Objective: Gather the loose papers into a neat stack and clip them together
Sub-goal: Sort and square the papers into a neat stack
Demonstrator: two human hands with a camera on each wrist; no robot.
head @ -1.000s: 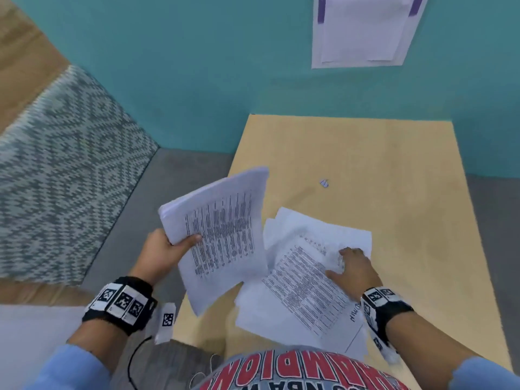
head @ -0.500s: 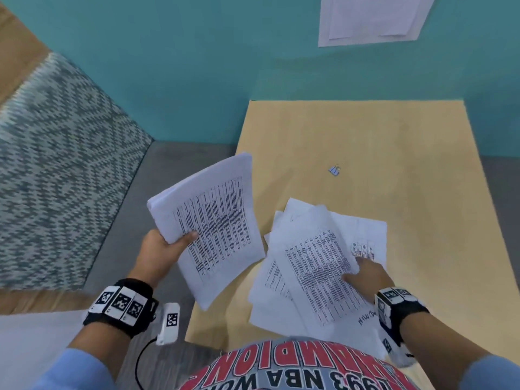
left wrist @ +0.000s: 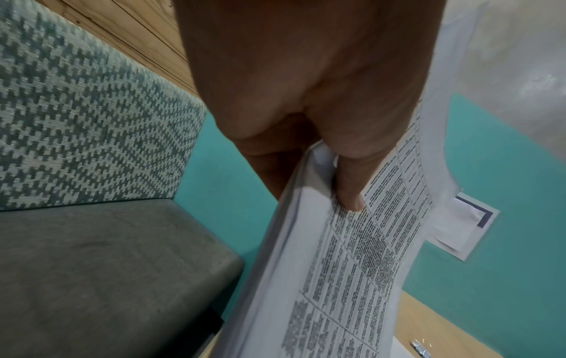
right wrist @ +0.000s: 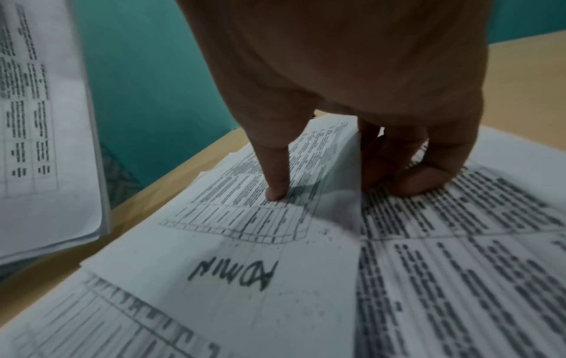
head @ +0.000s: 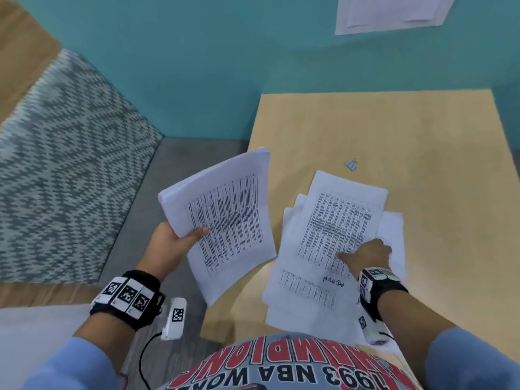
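So the left hand (head: 168, 246) has its grip pinched on a gathered stack of papers (head: 225, 220), thumb on the printed side and fingers underneath, holding it tilted in the air just off the left edge of the tabletop (head: 422, 136). Meanwhile the right hand (head: 365, 254) is down on the loose sheets (head: 332, 235) still spread out on the tabletop; its thumb presses the top page, and the fingers curl under that page's lifted edge, pinching it. One sheet has "ADMIN" handwritten on it. Small binder clip (head: 351, 164) sits alone just past the pile, not touching it.
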